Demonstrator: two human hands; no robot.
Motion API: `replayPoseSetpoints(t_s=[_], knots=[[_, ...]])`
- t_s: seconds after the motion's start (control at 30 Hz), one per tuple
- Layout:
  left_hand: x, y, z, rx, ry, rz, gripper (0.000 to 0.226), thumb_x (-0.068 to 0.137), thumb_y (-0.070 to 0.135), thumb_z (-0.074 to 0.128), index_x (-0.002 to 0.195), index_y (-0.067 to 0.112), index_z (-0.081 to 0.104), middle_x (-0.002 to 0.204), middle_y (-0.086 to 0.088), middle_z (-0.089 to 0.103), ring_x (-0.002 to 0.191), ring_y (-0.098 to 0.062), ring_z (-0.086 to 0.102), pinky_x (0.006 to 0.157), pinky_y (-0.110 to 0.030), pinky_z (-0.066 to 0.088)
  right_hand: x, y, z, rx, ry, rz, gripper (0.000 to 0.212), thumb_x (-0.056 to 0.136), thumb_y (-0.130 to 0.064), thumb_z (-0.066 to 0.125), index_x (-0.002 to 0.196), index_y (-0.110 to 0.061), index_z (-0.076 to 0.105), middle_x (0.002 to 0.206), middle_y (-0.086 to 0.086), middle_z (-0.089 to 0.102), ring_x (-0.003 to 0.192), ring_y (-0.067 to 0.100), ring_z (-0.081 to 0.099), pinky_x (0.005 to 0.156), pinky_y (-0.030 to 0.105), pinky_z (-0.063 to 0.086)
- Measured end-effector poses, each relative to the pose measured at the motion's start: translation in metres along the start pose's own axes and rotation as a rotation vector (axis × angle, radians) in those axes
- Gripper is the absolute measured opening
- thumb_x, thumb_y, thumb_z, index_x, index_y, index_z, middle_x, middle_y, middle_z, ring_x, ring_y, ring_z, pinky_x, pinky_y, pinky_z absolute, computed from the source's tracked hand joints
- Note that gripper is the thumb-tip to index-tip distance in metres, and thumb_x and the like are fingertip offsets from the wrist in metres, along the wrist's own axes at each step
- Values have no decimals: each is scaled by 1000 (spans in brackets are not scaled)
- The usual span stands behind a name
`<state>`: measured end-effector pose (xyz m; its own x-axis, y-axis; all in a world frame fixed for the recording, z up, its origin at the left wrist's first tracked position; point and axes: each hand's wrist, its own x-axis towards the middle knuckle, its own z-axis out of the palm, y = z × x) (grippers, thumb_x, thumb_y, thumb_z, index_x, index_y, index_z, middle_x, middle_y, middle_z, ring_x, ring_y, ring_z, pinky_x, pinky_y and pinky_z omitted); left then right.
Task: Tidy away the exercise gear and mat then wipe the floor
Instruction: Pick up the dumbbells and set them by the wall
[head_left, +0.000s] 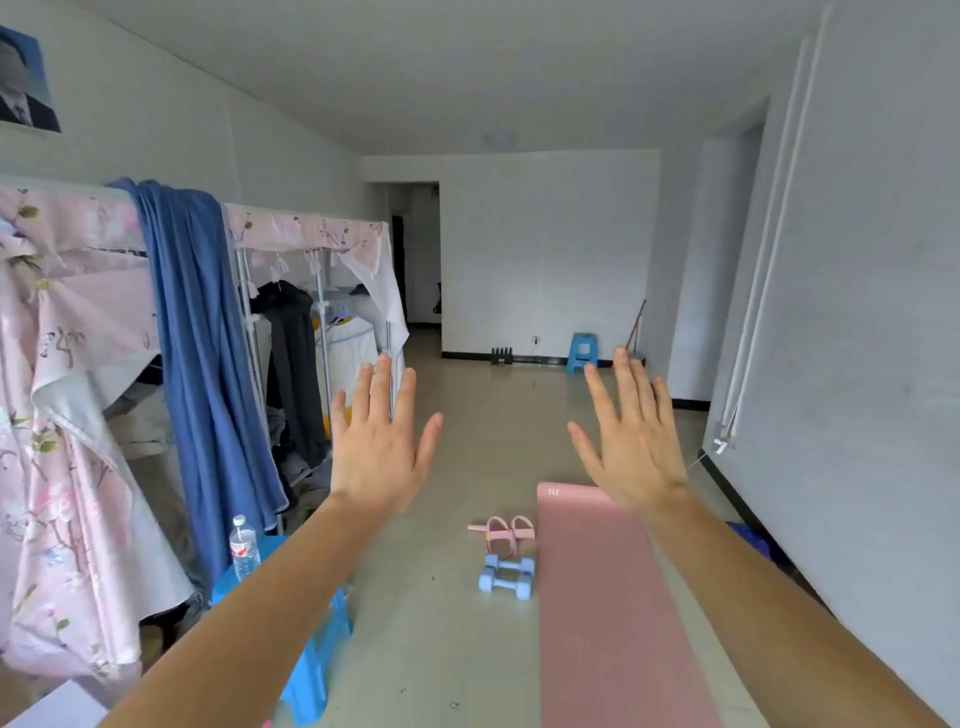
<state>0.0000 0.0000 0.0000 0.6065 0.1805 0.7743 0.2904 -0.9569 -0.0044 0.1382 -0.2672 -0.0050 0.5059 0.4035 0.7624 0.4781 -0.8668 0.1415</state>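
The pale tiled floor (457, 649) runs ahead of me to a white wall at the far end. Along my left side stand 2 cloth wardrobes (67, 415) with pink flowered covers, and the farther one is open, with dark clothes hanging inside. A long blue cloth (202, 338) is draped over the top between them and hangs down almost to the floor.

The pink mat (608, 597) lies unrolled and flat on the floor, right of centre, with its long side running away from me and its far end under my right wrist as I see it.

Both my arms reach forward at chest height. My left hand (382, 447) is spread wide, back toward me, fingers straight and apart, and it holds nothing. My right hand (636, 441) is spread the same way, also bare, raised above the far end of the mat.

A blue stool (317, 670) stands low on my left, partly hidden by my left forearm. Just left of the mat's edge, 2 light blue dumbbells (506, 576) lie side by side, touching each other. The pink pull band (501, 532) with its 2 foot loops lies just beyond them. A clear water bottle (244, 548) stands upright on the blue stool. A second, small blue stool (582, 352) sits against the far wall.
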Motion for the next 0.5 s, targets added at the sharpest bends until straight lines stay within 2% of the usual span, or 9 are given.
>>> replayPoseSetpoints(t_s=[0.07,0.23,0.5], knots=[[20,-27,31,-12,-62,-22,64,98,51,33,143,7,44,154,-21,33,141,-39,30,106,-60,31,26,-16,38,-5,-50,19,73,99,-55,31,159,-14,19,165,22,6,151,38,16,120,56,18],[75,-87,125,16,-125,59,64,98,51,31,144,8,42,154,-22,33,141,-39,31,108,-59,30,72,-35,133,-37,-174,62,71,98,-52,31,158,-15,22,165,20,8,149,38,23,120,56,20],[129,-101,305,-52,-350,131,66,97,51,24,144,8,40,154,-22,32,141,-40,31,109,-59,30,97,-22,285,-44,-366,156,69,98,-50,33,156,-13,27,162,23,18,145,41,29,118,56,24]])
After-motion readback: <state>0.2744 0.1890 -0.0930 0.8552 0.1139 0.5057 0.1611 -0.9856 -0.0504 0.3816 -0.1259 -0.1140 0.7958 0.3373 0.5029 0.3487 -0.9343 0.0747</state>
